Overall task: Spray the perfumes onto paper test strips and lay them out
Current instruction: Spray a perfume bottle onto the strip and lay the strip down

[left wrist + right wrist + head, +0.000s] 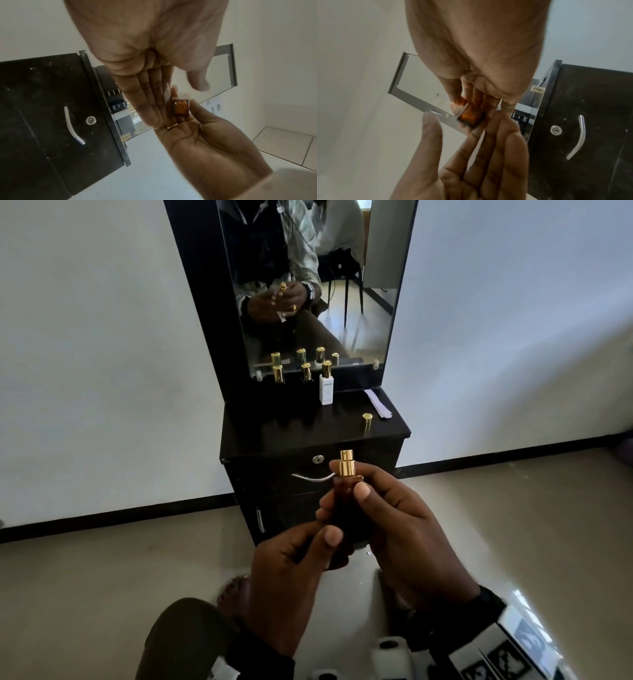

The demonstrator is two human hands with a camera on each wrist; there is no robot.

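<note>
My right hand (394, 518) grips an amber perfume bottle (344, 508) upright in front of the cabinet, its gold sprayer (346, 463) uncapped. The left hand (294, 573) sits just below, straight fingers laid along the bottle's lower side and thumb standing apart. In the left wrist view a white paper strip (166, 90) shows between those fingers and the bottle (181, 108). The right wrist view shows the bottle (469, 116) from its base, and the strip (500, 103) edge-on beside it. How the strip is held is hidden.
The black cabinet (308, 433) carries a white bottle (326, 388), two dark gold-capped bottles (278, 373), a loose gold cap (367, 422) and spare strips (378, 404) at its right rear. A mirror (308, 285) stands behind. My knee (185, 635) is at lower left.
</note>
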